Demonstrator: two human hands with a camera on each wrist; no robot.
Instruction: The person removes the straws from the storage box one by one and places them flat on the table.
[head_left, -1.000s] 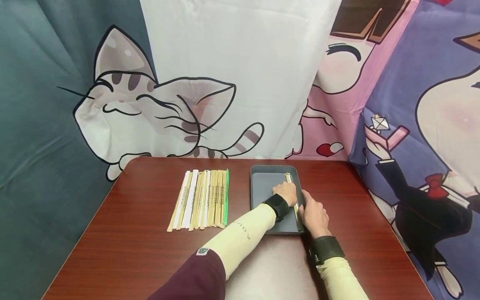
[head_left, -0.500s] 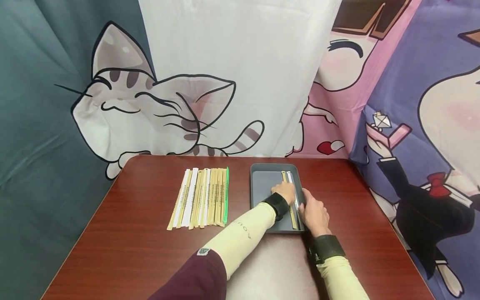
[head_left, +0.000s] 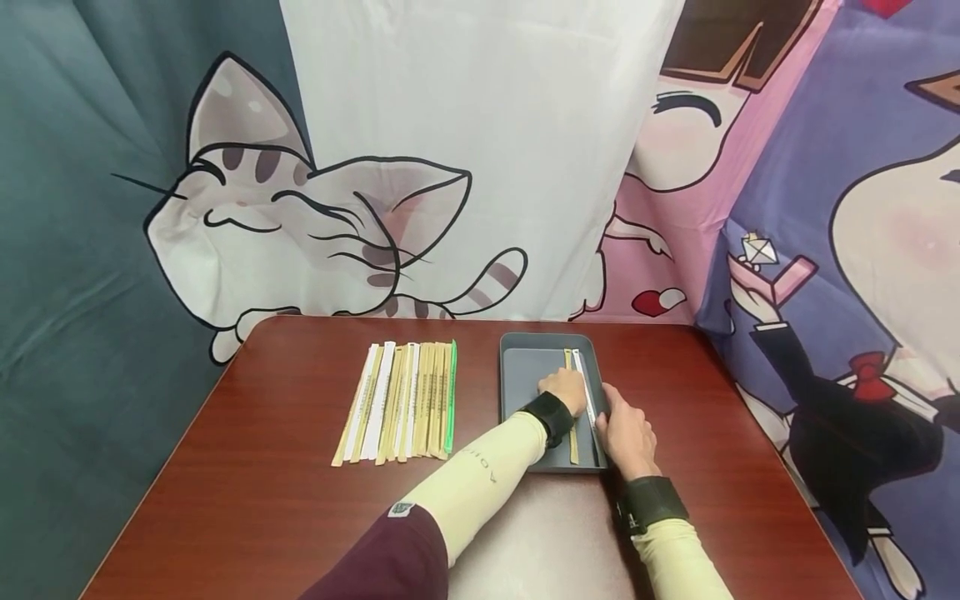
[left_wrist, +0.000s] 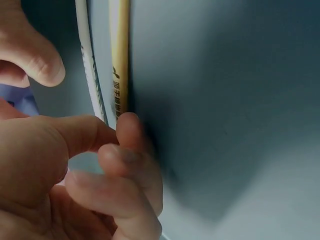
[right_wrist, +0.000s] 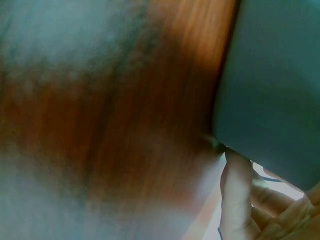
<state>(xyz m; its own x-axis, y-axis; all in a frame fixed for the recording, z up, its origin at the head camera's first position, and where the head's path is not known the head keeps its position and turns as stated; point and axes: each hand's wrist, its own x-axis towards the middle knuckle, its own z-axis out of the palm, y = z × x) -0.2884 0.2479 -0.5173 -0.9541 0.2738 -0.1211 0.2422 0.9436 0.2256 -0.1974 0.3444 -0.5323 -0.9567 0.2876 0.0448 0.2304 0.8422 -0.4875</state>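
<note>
In the head view, my left hand is inside the grey tray, over a pair of chopsticks in a tan paper sleeve. The left wrist view shows thumb and fingertips pinching that printed sleeve near its middle; its lower part is hidden behind them. A white-sleeved pair of chopsticks lies to its right, along the tray's right wall. My right hand holds the tray by its right side. In the right wrist view, a finger lies against the tray's outer edge.
Left of the tray, several tan and white chopstick sleeves lie side by side on the brown table, with a green one at their right end. A printed cloth hangs behind the table.
My left hand has shifted the tan-sleeved chopsticks leftward inside the tray, and the white-sleeved pair now shows to their right. My right hand has stayed at the tray's side.
</note>
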